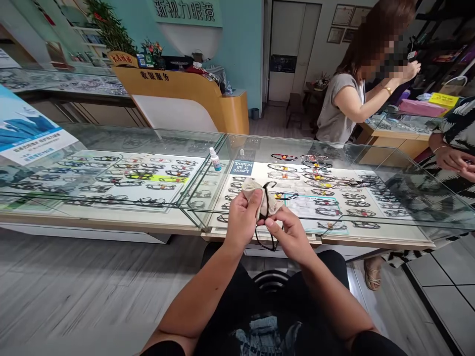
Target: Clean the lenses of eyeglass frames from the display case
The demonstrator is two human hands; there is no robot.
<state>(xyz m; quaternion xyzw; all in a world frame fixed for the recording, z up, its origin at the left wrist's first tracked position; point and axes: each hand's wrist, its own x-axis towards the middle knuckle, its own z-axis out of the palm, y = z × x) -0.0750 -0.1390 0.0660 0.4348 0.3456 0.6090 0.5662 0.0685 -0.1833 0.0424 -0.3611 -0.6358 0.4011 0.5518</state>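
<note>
In front of the glass display case, my left hand (242, 215) is closed round a pale cloth (252, 187), the thumb pressing on it. Black-framed eyeglasses (267, 242) are held between my two hands, with the cloth folded about their upper part. My right hand (291, 232) pinches the glasses' frame near the middle, thumb and fingers together. One rim hangs below the fingers, and a curved temple tip sticks up above the cloth. Part of the frame is hidden by cloth and fingers.
A small spray bottle (214, 160) stands on the glass case (208, 217), which holds several rows of eyeglasses. Behind it is a wooden counter (166, 81). A person (349, 94) stands behind the case at right with raised hands; another person's hands (454, 160) show at the right edge.
</note>
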